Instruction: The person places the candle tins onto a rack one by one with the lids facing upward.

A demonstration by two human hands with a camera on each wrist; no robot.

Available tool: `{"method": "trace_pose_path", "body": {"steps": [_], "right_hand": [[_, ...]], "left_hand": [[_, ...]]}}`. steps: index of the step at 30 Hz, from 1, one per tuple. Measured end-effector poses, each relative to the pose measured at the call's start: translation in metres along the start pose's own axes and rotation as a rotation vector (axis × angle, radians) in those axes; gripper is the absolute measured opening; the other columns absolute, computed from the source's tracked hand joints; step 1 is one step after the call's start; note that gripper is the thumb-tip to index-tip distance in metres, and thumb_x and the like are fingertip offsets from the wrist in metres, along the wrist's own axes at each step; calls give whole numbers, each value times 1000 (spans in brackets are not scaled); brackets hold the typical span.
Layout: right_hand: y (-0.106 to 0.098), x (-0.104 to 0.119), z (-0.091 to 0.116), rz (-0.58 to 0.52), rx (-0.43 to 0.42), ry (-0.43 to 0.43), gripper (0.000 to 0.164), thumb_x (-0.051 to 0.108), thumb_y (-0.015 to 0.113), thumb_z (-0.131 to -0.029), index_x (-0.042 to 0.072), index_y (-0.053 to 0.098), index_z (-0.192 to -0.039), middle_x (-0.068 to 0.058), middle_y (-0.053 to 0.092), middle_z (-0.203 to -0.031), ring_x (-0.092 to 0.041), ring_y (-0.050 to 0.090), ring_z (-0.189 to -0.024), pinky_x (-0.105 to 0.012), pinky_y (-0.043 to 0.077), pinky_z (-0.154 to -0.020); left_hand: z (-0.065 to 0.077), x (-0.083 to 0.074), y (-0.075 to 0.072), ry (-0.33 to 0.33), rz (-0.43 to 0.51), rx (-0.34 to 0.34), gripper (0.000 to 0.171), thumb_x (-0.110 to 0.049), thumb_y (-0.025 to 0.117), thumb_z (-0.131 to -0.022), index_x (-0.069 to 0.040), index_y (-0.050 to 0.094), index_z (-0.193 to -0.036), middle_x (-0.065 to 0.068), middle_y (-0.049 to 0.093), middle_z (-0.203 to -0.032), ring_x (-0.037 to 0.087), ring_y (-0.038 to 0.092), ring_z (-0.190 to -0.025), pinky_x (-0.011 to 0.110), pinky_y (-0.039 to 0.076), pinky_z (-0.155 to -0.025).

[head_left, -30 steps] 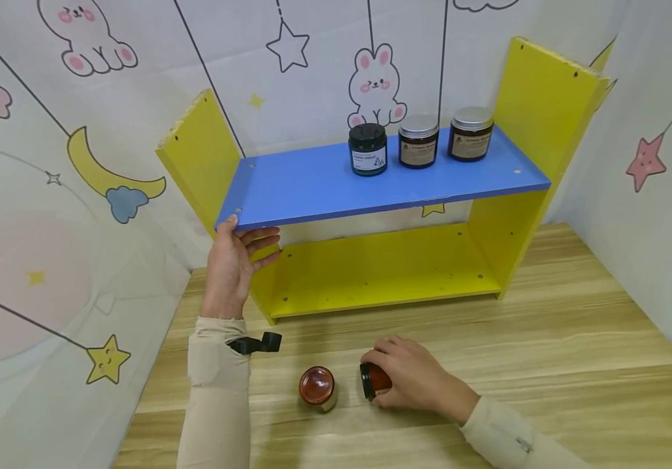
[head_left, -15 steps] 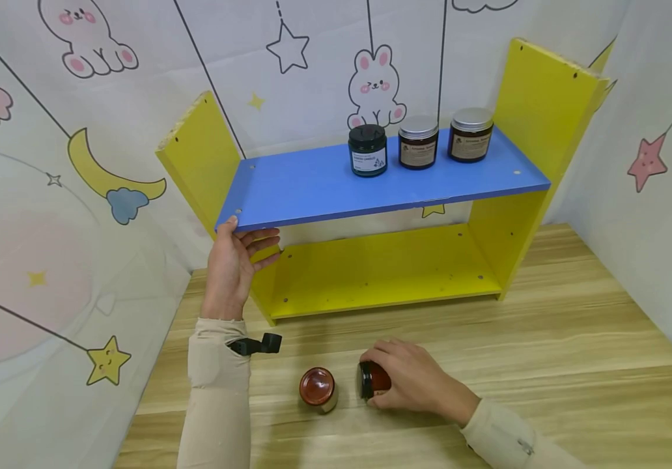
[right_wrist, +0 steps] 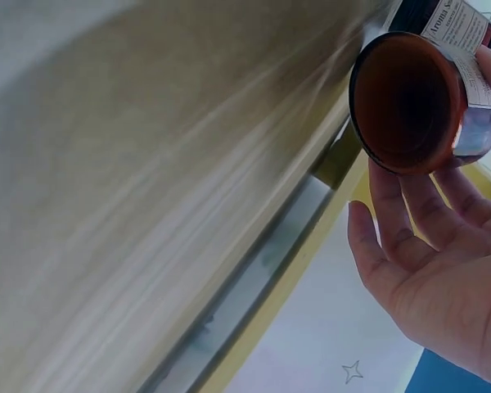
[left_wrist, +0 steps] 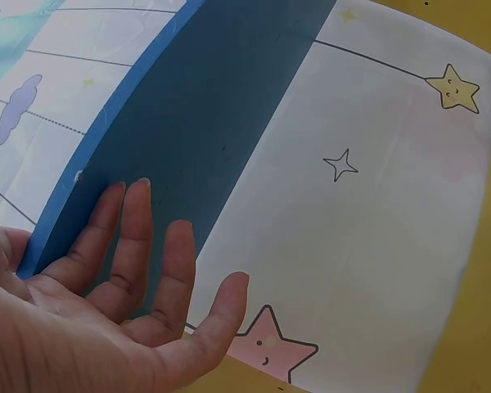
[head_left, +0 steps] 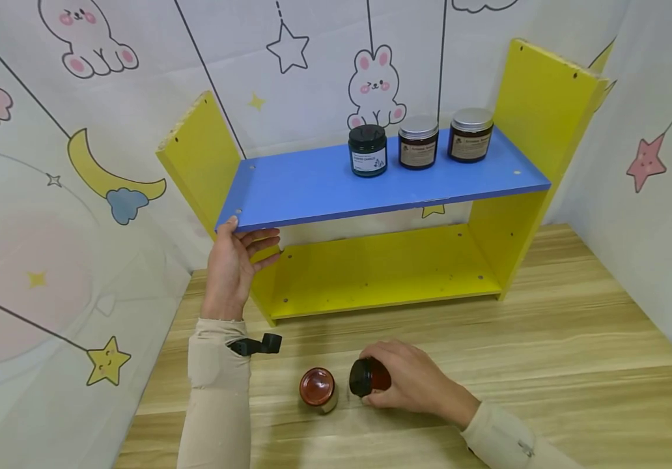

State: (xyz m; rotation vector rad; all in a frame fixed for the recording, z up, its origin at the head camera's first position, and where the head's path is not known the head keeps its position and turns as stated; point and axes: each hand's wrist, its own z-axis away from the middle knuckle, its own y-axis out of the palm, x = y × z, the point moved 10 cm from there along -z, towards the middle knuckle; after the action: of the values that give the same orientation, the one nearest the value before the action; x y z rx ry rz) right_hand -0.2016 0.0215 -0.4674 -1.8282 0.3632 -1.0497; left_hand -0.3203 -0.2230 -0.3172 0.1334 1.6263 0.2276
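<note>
My left hand (head_left: 229, 270) holds the front left corner of the blue shelf board (head_left: 312, 189), thumb on top and fingers underneath. In the left wrist view the board's underside (left_wrist: 204, 123) shows beyond those fingers. My right hand (head_left: 409, 378) grips an amber candle jar (head_left: 380, 376) tipped over just above or on the table, its black lid pointing left. The right wrist view shows the jar's round brown base (right_wrist: 405, 102) toward the camera. Left of it stands a second amber jar (head_left: 317, 385), glassy end up; its lid is hidden.
On the blue board stand a dark green candle jar (head_left: 368, 151) with a black lid and two brown jars (head_left: 418, 143) (head_left: 471, 135) with silver lids. Yellow side panels (head_left: 547, 98) and a yellow bottom board (head_left: 371, 267) frame the shelf. The wooden table (head_left: 576, 339) lies before it.
My right hand has turned the amber jar and shifted it slightly left, so the face of its black lid now shows more. My left hand stays at the board's corner.
</note>
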Motion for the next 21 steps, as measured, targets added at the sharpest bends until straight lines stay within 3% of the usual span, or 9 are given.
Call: {"method": "trace_pose_path", "body": {"steps": [12,21], "right_hand": [[2,-11,4,-117,3,68,66,48,86,-76,20,60,-129,5,69,-115,-9,65,-100,-37,55,-86],[3,-13,9,-154,18,40,62,40,87,-79,18,59,-130,4,65,-127,-10,62,-109,-38,54,-92]], "left_hand": [[0,0,0,-4,3,-6,55,-45,29,-110,-15,34,-155,4,72,-104,25,66,-104,58,43,-104],[-1,0,0,4,24,-9,55,-45,28,-109,-16,35,-156,9,72,-109,29,64,-108,58,43,-103]]}}
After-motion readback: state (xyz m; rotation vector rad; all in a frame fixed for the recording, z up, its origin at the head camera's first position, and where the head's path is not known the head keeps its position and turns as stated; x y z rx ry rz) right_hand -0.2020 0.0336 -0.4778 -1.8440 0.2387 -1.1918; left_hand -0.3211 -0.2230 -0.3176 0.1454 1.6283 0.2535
